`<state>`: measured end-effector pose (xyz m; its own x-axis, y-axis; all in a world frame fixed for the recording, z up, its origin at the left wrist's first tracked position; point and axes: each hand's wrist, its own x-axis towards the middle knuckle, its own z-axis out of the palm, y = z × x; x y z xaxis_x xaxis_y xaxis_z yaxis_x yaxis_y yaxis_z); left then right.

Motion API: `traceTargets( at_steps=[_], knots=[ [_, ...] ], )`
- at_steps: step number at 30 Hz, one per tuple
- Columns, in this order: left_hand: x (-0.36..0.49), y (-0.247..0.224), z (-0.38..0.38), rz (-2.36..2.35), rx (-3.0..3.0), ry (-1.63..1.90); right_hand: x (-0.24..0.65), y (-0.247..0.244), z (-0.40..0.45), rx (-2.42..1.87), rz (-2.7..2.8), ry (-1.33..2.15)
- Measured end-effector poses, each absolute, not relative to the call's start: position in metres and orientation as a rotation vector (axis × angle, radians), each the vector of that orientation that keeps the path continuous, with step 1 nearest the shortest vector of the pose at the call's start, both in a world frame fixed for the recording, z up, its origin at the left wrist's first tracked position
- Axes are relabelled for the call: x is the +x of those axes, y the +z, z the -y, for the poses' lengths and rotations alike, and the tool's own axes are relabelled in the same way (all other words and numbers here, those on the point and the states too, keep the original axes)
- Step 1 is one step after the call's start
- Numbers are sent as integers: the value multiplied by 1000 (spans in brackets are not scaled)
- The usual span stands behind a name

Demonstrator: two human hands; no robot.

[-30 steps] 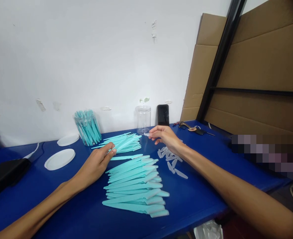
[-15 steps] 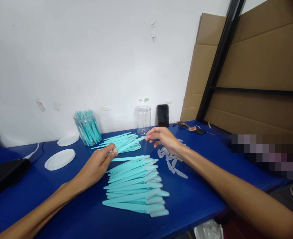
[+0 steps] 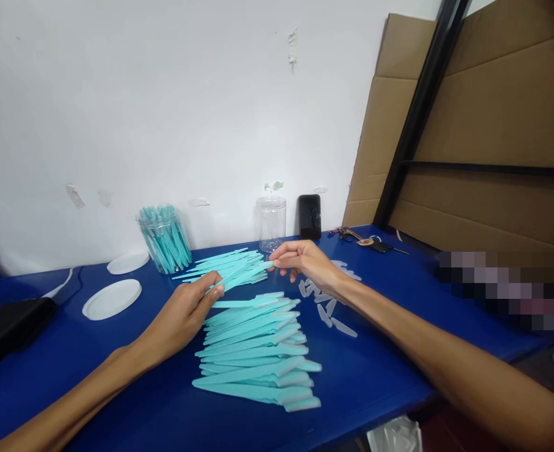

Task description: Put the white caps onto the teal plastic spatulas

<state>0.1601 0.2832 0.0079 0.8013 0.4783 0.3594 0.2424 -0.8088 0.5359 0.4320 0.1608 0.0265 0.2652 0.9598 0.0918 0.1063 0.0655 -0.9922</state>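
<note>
My left hand (image 3: pixel 194 304) is closed round turquoise eyebrow razors (image 3: pixel 241 275), pinching their handles between thumb and fingers; how many I cannot tell. At the far end of one razor, my right hand (image 3: pixel 302 263) pinches with thumb and forefinger; the small clear cap there is mostly hidden by the fingertips. Under and behind the hands lies a loose pile of turquoise razors (image 3: pixel 201 270). Nearer me, a larger row of razors (image 3: pixel 253 351) lies with pale caps on their right ends. Several loose translucent caps (image 3: pixel 344 327) are scattered below and beside my right wrist.
Along the wall stand a jar full of razors (image 3: pixel 166 242), a clear jar (image 3: pixel 271 226) and a black phone (image 3: pixel 309 216). White lids (image 3: pixel 111 300) lie left, near a black case (image 3: pixel 13 326). Keys (image 3: pixel 375 243) and cardboard (image 3: pixel 375 150) are right. All rest on a blue table (image 3: pixel 384 376).
My right hand has moved slightly left, bringing the cap from just off the razor's tip onto it. My left hand keeps its hold, nearly still.
</note>
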Motion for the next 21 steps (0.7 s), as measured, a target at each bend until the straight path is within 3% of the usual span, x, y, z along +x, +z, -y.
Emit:
traceTargets(
  at_steps=[7,15,21],
  knots=[
    [159,7,-290,-553,2466,735,448,37,-157,-1459,1245,922],
    [144,10,-331,-842,2141,1056,482,44,-150,-1567,1258,914],
    [153,-2,-323,-811,1938,924,456,36,-154,-1566,1364,1030]
  ],
)
